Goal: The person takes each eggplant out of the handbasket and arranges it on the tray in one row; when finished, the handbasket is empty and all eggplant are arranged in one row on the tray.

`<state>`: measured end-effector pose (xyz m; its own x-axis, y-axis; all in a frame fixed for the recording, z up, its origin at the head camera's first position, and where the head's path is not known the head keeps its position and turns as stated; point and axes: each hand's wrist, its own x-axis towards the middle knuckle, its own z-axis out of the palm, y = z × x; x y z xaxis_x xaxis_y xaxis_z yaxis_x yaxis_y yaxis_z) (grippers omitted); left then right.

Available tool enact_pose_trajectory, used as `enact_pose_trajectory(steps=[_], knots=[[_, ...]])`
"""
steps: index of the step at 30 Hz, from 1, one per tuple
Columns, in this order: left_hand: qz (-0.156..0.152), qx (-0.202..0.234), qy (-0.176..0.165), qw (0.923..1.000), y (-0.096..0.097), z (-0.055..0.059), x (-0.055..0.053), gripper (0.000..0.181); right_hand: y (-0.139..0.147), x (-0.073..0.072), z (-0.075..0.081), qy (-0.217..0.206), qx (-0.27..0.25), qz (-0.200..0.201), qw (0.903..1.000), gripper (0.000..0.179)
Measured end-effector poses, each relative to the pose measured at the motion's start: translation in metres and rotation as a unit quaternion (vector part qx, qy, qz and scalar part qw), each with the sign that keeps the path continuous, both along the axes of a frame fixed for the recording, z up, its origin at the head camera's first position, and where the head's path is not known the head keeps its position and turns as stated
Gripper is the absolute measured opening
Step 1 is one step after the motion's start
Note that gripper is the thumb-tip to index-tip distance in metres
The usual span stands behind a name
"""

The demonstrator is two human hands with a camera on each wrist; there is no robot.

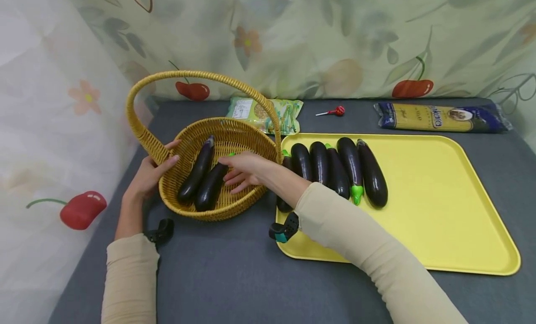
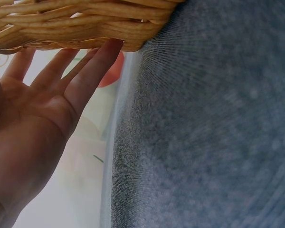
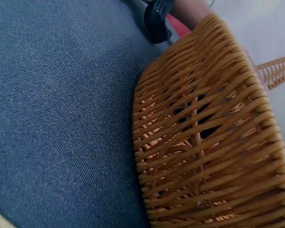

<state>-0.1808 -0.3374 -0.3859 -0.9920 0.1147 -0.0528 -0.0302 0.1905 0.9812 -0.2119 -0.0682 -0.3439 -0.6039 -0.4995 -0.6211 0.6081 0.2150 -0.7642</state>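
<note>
Two dark purple eggplants lie side by side in the wicker basket, the left eggplant and the right eggplant. My left hand holds the basket's left rim at the handle's foot, thumb over the rim; in the left wrist view its fingers touch the woven wall from outside. Inside the basket, my right hand hovers beside the right eggplant with loosely extended fingers, gripping nothing. The right wrist view shows mostly the basket's outer wall; the right hand's fingers are hidden there.
Several more eggplants lie in a row on the left of the yellow tray, partly under my right forearm. Behind stand a green packet, a red lollipop and a long pasta packet. The basket's tall handle arches above.
</note>
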Motion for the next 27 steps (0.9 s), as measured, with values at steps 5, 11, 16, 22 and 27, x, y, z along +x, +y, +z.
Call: enact_pose_trajectory(steps=[5,11,16,22,27], knots=[[-0.001,-0.008,0.001,1.0,0.0,-0.001,0.001,0.055,-0.007,0.0,-0.007,-0.001,0.008,-0.003,1.0,0.053],[0.0,-0.017,0.003,0.9999,0.0,-0.002,0.001,0.055,-0.014,0.001,-0.013,-0.019,0.006,-0.009,0.9998,0.053],[0.001,-0.021,0.006,0.9998,0.001,-0.002,0.001,0.055,-0.021,0.003,-0.013,-0.011,0.013,0.003,0.9999,0.054],[0.005,-0.041,0.007,0.9991,0.003,-0.001,0.0,0.056,-0.027,0.006,-0.013,0.017,0.032,0.012,0.9993,0.046],[0.003,-0.043,0.011,0.999,0.001,-0.001,-0.001,0.056,-0.031,0.007,-0.014,0.038,0.04,0.013,0.9984,0.038]])
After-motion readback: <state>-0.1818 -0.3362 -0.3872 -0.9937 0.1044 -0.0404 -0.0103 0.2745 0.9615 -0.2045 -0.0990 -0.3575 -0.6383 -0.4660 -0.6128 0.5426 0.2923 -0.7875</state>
